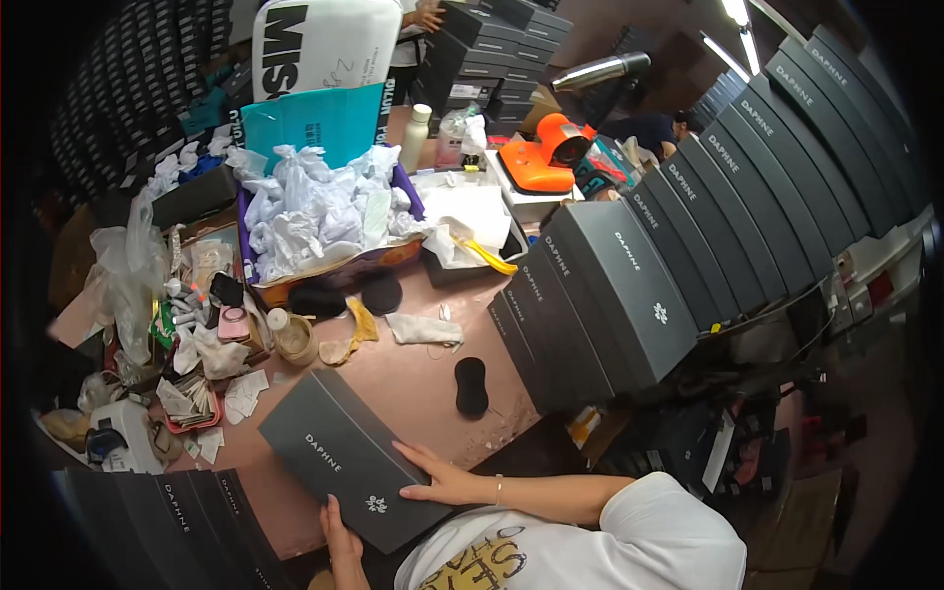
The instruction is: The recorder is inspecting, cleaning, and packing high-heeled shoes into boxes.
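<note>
A dark grey shoebox (344, 442) with pale printing on its lid lies closed and slanted at the near edge of the pinkish table (413, 379). My left hand (340, 539) grips its near left side, fingers along the edge. On the opposite long edge rests my right hand (442, 480), thumb and fingers spread over the lid's rim. Both hands hold the box between them. A black insole-shaped pad (471, 387) lies to the right of it, and a white cloth strip (425, 329) lies beyond.
Tall stacks of dark shoeboxes (639, 295) line the right side; more boxes (167, 521) stand at the lower left. A purple-edged carton (334, 270) full of crumpled white paper sits at the back. Nearby are an orange tape dispenser (536, 162), a bottle (415, 136) and a glue jar (293, 339).
</note>
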A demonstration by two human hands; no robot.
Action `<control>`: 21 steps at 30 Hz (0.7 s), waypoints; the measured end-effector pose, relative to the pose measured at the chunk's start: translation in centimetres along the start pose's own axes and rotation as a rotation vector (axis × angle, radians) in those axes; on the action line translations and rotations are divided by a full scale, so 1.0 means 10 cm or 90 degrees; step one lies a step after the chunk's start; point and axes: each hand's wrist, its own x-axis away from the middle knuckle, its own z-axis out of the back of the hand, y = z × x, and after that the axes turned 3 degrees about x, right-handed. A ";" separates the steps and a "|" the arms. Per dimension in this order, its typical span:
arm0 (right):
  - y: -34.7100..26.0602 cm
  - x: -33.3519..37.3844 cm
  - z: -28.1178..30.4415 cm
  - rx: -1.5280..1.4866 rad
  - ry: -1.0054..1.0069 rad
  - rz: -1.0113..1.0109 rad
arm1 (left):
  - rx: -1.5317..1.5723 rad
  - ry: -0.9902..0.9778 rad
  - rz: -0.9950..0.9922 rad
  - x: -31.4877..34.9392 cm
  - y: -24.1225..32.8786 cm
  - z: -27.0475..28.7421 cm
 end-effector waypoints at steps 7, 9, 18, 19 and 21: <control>-1.82 1.46 2.35 -0.024 0.228 0.062 | -0.159 -0.561 -0.343 0.49 0.85 -2.28; -2.01 2.06 2.98 -0.030 0.316 -0.028 | -0.240 -0.717 -0.377 0.72 0.83 -3.01; -1.97 1.97 2.31 0.277 0.054 0.336 | -0.579 -0.867 -0.303 0.87 0.68 -2.79; -1.90 1.82 2.16 0.178 -0.092 0.347 | -0.585 -0.790 -0.295 0.89 0.84 -2.64; -1.84 1.42 1.88 0.219 -0.215 0.231 | -0.617 -0.592 -0.445 1.08 1.28 -2.19</control>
